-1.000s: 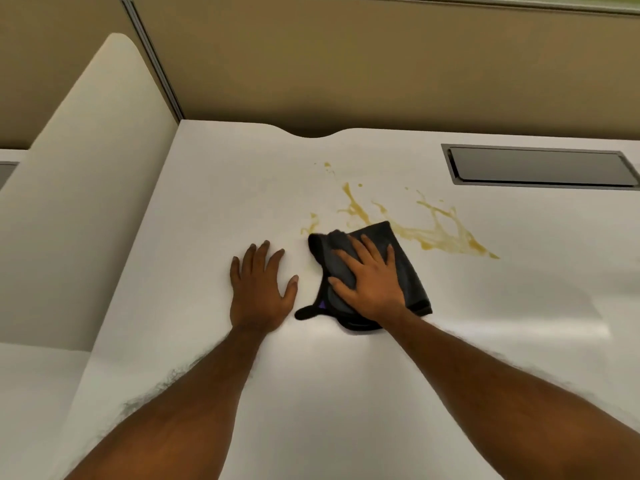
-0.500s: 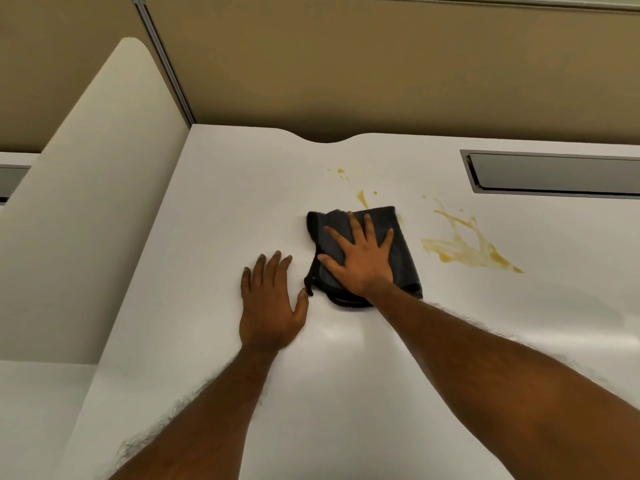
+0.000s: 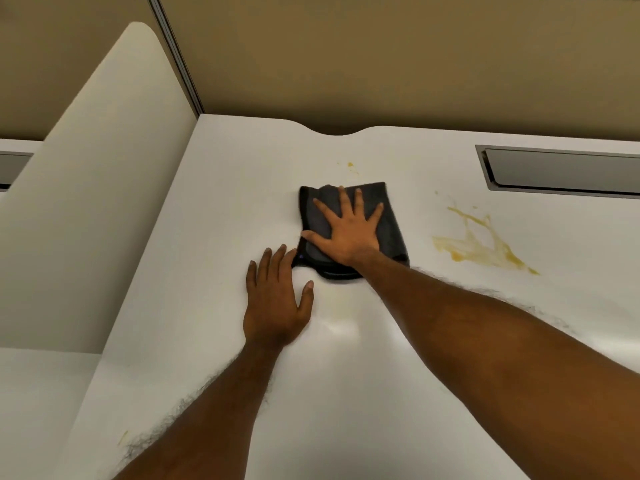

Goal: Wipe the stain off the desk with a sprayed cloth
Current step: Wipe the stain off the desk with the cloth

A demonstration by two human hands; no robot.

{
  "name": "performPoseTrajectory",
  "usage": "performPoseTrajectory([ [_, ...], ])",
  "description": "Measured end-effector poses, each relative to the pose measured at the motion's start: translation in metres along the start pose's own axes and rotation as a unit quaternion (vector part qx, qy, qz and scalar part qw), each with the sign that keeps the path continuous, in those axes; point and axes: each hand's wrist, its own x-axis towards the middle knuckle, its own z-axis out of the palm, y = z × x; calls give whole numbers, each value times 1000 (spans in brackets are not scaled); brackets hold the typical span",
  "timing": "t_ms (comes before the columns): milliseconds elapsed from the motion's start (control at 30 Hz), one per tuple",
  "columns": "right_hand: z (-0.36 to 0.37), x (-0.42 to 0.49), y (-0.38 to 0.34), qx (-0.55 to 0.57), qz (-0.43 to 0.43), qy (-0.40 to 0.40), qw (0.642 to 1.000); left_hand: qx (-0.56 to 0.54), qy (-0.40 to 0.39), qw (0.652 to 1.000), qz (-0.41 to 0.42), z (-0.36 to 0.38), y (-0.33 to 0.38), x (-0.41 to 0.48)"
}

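Note:
A dark grey folded cloth lies on the white desk, a little left of centre. My right hand presses flat on top of it, fingers spread. My left hand rests palm down on the bare desk just below and left of the cloth, its fingertips near the cloth's lower left corner. A yellow-brown stain streaks the desk to the right of the cloth, apart from it. A small yellow spot sits just beyond the cloth's far edge.
A grey rectangular recessed flap is set into the desk at the far right. A white divider panel stands along the desk's left side. A tan partition wall runs behind the desk, with a notch in the desk's back edge.
My right hand has pushed the cloth away from me over the left part of the stain, and those streaks no longer show. My left hand stays flat on the desk.

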Motion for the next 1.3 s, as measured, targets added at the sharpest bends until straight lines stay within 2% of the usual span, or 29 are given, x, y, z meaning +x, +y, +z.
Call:
performPoseTrajectory([
  [133, 6, -27, -16, 30, -127, 31, 991, -28, 20, 999, -13, 0, -2, -3],
  [200, 16, -53, 0, 92, -136, 75, 984, -25, 13, 1000, -13, 3, -4, -7],
  [267, 19, -64, 21, 117, -91, 101, 984, -12, 9, 1000, -13, 6, -4, -8],
  [333, 15, -58, 33, 93, -2, 106, 990, 6, 9, 1000, -11, 5, -3, -3],
  [400, 11, -42, 31, 57, 65, 80, 993, 16, 6, 1000, -9, 5, -2, 0],
  [433, 12, -36, 28, 38, 72, 62, 995, 20, 2, 1000, -9, 6, -3, -1],
  [533, 13, -37, 29, 6, 12, 32, 999, 21, -3, 1000, -7, 6, -6, -4],
  [600, 13, -56, 43, 10, -62, 36, 997, 17, 2, 1000, -8, 5, -4, -4],
  [667, 16, -82, 64, 20, -98, 57, 993, 19, 1, 1000, -7, 4, -2, -5],
  [733, 20, -104, 85, 30, -54, 83, 995, 30, -3, 1000, -5, 4, -2, -5],
  [800, 18, -110, 98, 41, 41, 90, 994, 54, -11, 998, -2, 5, -2, -5],
  [867, 12, -100, 95, 43, 118, 73, 989, 86, -23, 996, 0, 6, -2, -4],
  [933, 8, -90, 82, 33, 138, 43, 989, 106, -33, 994, 0, 8, -3, -4],
  [1033, 9, -101, 73, 10, 46, 14, 999, 116, -48, 992, -5, 9, -4, -3],
  [1200, 28, -190, 92, -9, -163, 48, 985, 137, -77, 987, 15, 5, -2, -5],
  [1267, 32, -218, 114, -18, -193, 57, 979, 144, -95, 985, 24, 1, 0, -5],
  [1300, 30, -226, 127, -20, -172, 59, 983, 150, -113, 982, 23, 0, 1, -3],
])
